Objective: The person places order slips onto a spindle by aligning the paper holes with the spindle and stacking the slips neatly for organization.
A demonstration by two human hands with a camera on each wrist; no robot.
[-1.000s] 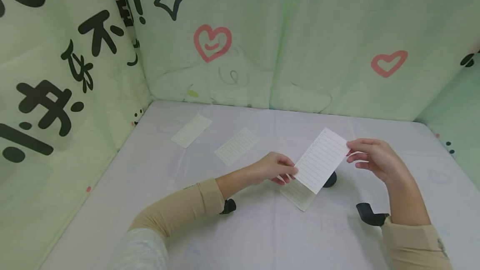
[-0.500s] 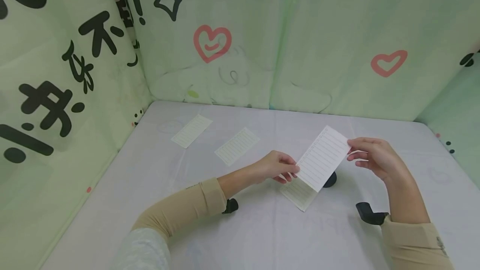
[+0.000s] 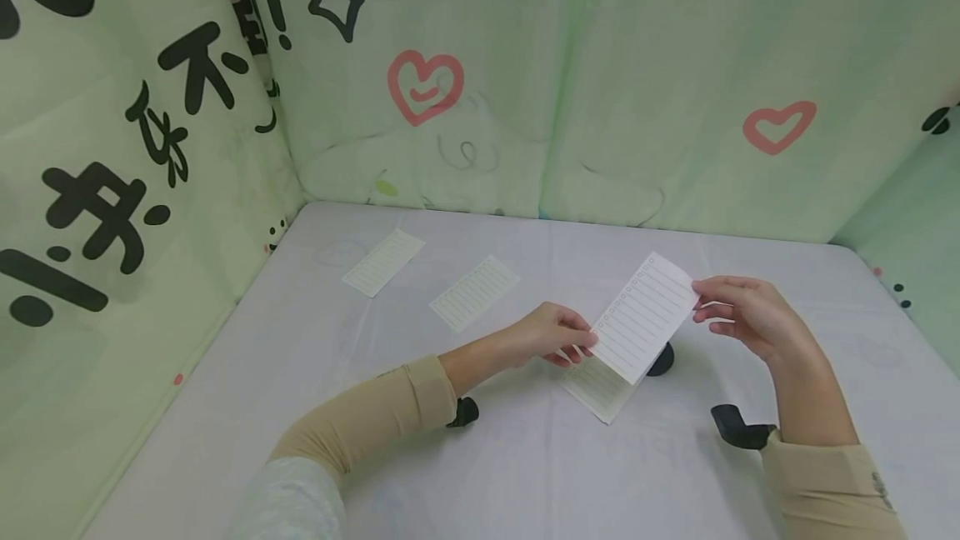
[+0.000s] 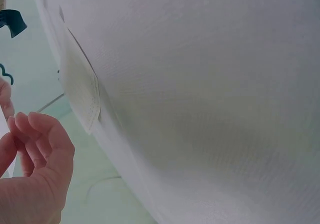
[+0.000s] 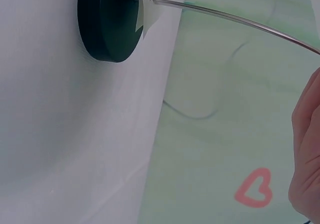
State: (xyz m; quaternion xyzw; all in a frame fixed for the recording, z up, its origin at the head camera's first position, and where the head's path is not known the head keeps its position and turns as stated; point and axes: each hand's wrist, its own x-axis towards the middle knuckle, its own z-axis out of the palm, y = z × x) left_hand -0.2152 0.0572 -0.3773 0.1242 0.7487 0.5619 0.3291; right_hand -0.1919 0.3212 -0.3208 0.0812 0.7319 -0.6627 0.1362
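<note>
In the head view, a flat rectangular white sheet, smooth and printed with thin ruled lines and a column of little boxes, is held up at a slant above the tabletop; the left hand pinches its lower left edge between thumb and fingers, and the right hand pinches its upper right corner, the other fingers loosely bent and apart. Partly hidden below it lie paler lined papers, just beside a black disc. Two more ruled rectangles, the far slip and the nearer slip, lie flat to the left on the matte white cloth, and soft green fabric with red hearts hangs behind. Both tan sleeves have broad folded cuffs. In the left wrist view, the left hand's fingers curve toward the thumb, with only a sliver of sheet at the frame edge; the papers show thin layered edges against the finely woven cloth. In the right wrist view, the disc is thick and smooth-sided, near a slim, shiny, gently bowed rod; the right fingertips are out of frame
</note>
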